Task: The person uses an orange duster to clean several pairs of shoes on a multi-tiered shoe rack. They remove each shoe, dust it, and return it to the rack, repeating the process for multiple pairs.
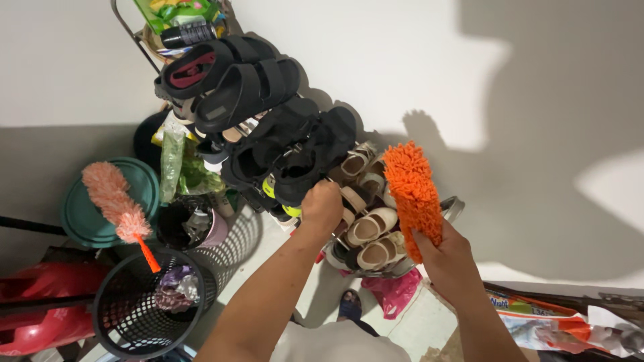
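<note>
Shaggy orange microfibre duster head (pixel 412 194); matte black strapped sandals (pixel 231 77); glossy cream buckled children's shoes (pixel 371 228); fluffy pink feather duster (pixel 115 201) with orange handle; black mesh wire basket (pixel 137 308); round teal plastic lid (pixel 94 224).

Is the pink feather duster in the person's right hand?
No, the right hand holds an orange fluffy duster; the pink feather duster stands in a black mesh basket.
</note>
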